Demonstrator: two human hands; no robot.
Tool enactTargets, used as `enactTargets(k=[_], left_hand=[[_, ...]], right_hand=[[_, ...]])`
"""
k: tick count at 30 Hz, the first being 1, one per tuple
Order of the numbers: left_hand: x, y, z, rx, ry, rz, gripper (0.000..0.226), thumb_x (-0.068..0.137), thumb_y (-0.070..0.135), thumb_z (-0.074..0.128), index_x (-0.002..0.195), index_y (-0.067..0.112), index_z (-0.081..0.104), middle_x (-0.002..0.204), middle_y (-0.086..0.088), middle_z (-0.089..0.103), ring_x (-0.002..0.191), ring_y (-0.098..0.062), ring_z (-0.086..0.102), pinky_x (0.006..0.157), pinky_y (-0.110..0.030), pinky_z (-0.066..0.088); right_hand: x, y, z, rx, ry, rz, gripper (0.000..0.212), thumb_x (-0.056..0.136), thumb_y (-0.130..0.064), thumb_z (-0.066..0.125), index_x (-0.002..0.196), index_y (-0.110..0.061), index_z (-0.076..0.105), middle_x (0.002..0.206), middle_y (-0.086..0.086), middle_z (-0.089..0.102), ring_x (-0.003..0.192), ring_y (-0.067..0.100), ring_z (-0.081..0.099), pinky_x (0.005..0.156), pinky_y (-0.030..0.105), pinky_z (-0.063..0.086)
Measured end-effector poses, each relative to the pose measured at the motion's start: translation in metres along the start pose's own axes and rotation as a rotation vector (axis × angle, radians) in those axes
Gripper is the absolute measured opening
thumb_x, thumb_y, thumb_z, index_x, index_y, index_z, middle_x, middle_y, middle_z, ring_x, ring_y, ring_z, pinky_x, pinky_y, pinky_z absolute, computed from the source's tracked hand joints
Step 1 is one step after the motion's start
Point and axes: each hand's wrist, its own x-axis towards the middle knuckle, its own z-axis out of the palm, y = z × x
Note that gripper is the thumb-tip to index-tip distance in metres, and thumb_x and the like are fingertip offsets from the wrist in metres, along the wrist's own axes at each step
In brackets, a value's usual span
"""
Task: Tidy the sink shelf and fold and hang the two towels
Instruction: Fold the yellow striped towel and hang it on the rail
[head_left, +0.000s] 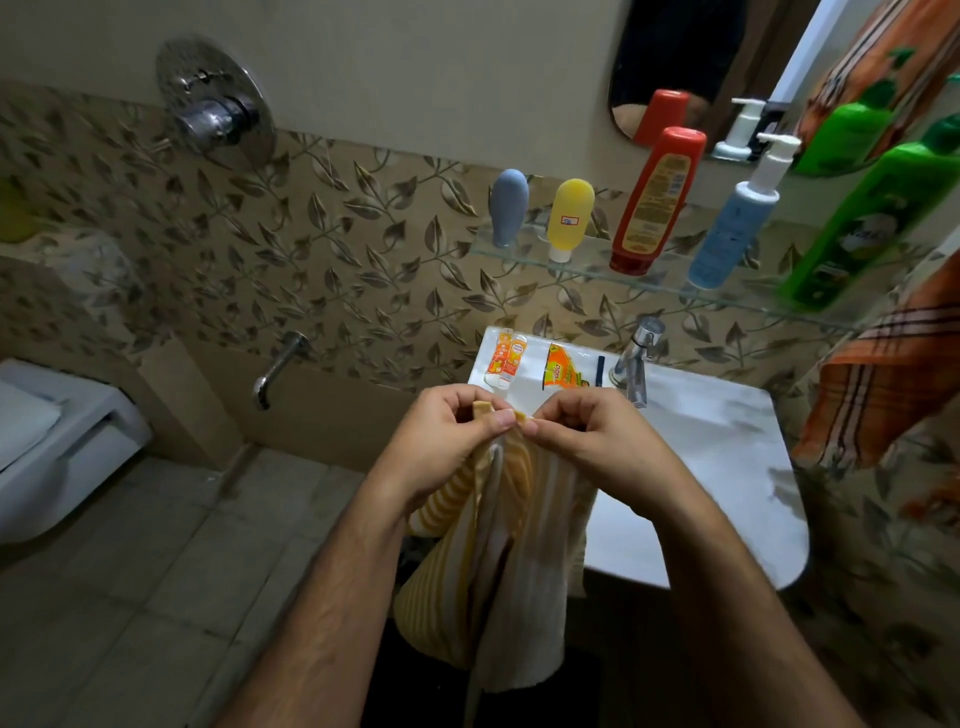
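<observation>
we've got both hands pinched on the top edge of the yellow striped towel (498, 561), left hand (441, 441) and right hand (587, 436) nearly touching, thumbs + forefingers closed on the hem. the towel hangs straight down btwn our forearms, in front of the sink (727, 457), soft terry w/ yellow and white stripes, bunched into long vertical folds.

we reckon this is the fold step on towel no. 2: corners brought together, so next we'd need to match the edges, smooth the drape, then carry it to a rail. where it should hang we can't tell from here.

the orange plaid towel (883, 384) already hangs at the right, flat-woven, thinner looking.

further out the glass shelf (519, 254) holds a grey tube (509, 205), yellow tube (570, 215), red bottle (657, 200), white pump bottle (737, 218) and green bottle (872, 218), all smooth plastic, standing in a row. small sachets (535, 364) lie on the sink's back ledge beside the chrome tap (641, 358).
</observation>
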Motion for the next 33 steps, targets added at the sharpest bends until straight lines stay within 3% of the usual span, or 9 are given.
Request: enactTargets(k=[3,8,12,18,21,24,27,29,33], left_hand=[[0.009,0.002,-0.003,0.128,0.133,0.021,0.001,0.083,0.015,0.075,0.082,0.016,0.076,0.078,0.0,0.074,0.073,-0.008,0.066,0.075,-0.03,0.054],[0.017,0.001,-0.012,0.235,0.258,0.007,0.005,0.083,0.017,0.074,0.079,0.021,0.075,0.076,0.004,0.072,0.07,-0.005,0.064,0.067,-0.022,0.049],[0.014,-0.009,-0.011,0.18,0.253,-0.023,0.006,0.081,0.013,0.075,0.08,0.019,0.075,0.075,0.003,0.072,0.07,-0.006,0.065,0.069,-0.026,0.051],[0.004,-0.016,-0.006,-0.019,0.086,-0.001,0.047,0.081,0.008,0.076,0.124,0.025,0.065,0.096,-0.005,0.074,0.087,-0.012,0.069,0.085,-0.032,0.055],[0.002,-0.015,-0.003,-0.037,-0.008,0.039,0.05,0.08,0.018,0.076,0.125,0.035,0.064,0.103,-0.014,0.072,0.093,-0.02,0.066,0.095,-0.046,0.053],[-0.001,-0.012,0.005,-0.09,-0.141,0.052,0.046,0.083,0.018,0.072,0.125,0.033,0.064,0.098,-0.01,0.069,0.09,-0.017,0.061,0.09,-0.034,0.051],[-0.003,-0.007,0.011,-0.12,-0.185,0.052,0.025,0.087,0.011,0.07,0.111,0.017,0.072,0.099,-0.015,0.072,0.092,-0.013,0.065,0.083,-0.025,0.052],[-0.003,-0.005,0.011,-0.114,-0.173,0.023,0.012,0.087,0.008,0.069,0.095,0.014,0.073,0.085,-0.005,0.074,0.08,-0.006,0.066,0.069,-0.018,0.051],[0.005,-0.01,0.007,0.065,-0.084,0.032,0.002,0.082,0.019,0.076,0.081,0.021,0.075,0.076,0.0,0.069,0.071,-0.009,0.06,0.068,-0.025,0.048]], right_hand=[[-0.005,0.001,-0.006,-0.053,0.024,0.05,0.02,0.086,-0.025,0.072,0.078,-0.006,0.071,0.073,0.017,0.069,0.062,0.014,0.054,0.061,0.032,0.041],[-0.022,-0.004,-0.029,-0.19,0.046,0.048,0.018,0.086,-0.024,0.072,0.075,-0.01,0.073,0.07,0.011,0.07,0.057,0.009,0.053,0.059,0.029,0.04],[-0.022,-0.004,-0.037,-0.227,0.118,-0.001,0.016,0.086,-0.024,0.072,0.074,-0.013,0.074,0.07,0.008,0.072,0.067,0.023,0.064,0.064,0.035,0.049],[-0.002,0.012,-0.015,-0.129,0.275,-0.06,0.016,0.087,-0.02,0.07,0.075,-0.009,0.071,0.07,0.016,0.068,0.063,0.025,0.06,0.065,0.044,0.051],[0.003,0.015,-0.007,-0.142,0.169,-0.078,0.014,0.087,-0.022,0.069,0.077,-0.013,0.072,0.072,0.017,0.068,0.072,0.037,0.062,0.068,0.049,0.051],[0.005,0.013,-0.001,-0.164,0.047,-0.114,0.013,0.088,-0.024,0.069,0.079,-0.016,0.072,0.075,0.022,0.066,0.073,0.04,0.059,0.07,0.051,0.049],[0.004,0.01,0.001,-0.12,0.03,-0.125,0.012,0.089,-0.023,0.07,0.081,-0.015,0.072,0.077,0.022,0.066,0.073,0.036,0.06,0.071,0.05,0.049],[0.003,0.009,0.0,-0.098,0.025,-0.11,0.014,0.088,-0.025,0.07,0.081,-0.014,0.073,0.078,0.02,0.068,0.072,0.036,0.06,0.066,0.046,0.048],[-0.001,0.01,-0.003,-0.036,0.008,-0.014,0.018,0.088,-0.022,0.071,0.081,-0.005,0.072,0.072,0.02,0.066,0.059,0.016,0.051,0.056,0.03,0.039]])
